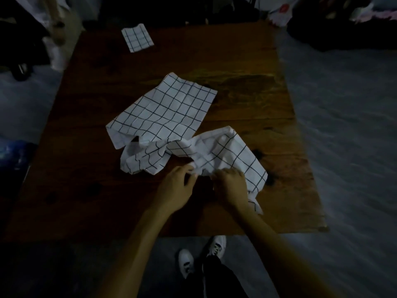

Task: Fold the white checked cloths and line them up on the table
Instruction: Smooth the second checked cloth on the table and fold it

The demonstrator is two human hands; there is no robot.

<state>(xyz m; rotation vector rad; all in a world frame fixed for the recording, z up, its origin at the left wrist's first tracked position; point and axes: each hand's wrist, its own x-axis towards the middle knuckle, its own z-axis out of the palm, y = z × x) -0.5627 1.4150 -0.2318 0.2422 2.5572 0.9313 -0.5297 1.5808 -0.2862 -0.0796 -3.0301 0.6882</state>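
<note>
A crumpled white checked cloth [223, 153] lies on the near middle of the wooden table [86, 190]. My left hand [178, 183] pinches its near edge, and my right hand [231, 186] grips the same edge just to the right. Behind it a second white checked cloth [167, 110] lies loosely half-folded, its near corner overlapping the crumpled one. A small folded white checked cloth [137, 37] sits at the table's far left corner.
The table's near edge runs just above my white shoes [212, 248]. Grey floor [343, 125] lies to the right. Dark clutter and bags line the far side, and a pale post [57, 39] stands by the far left corner.
</note>
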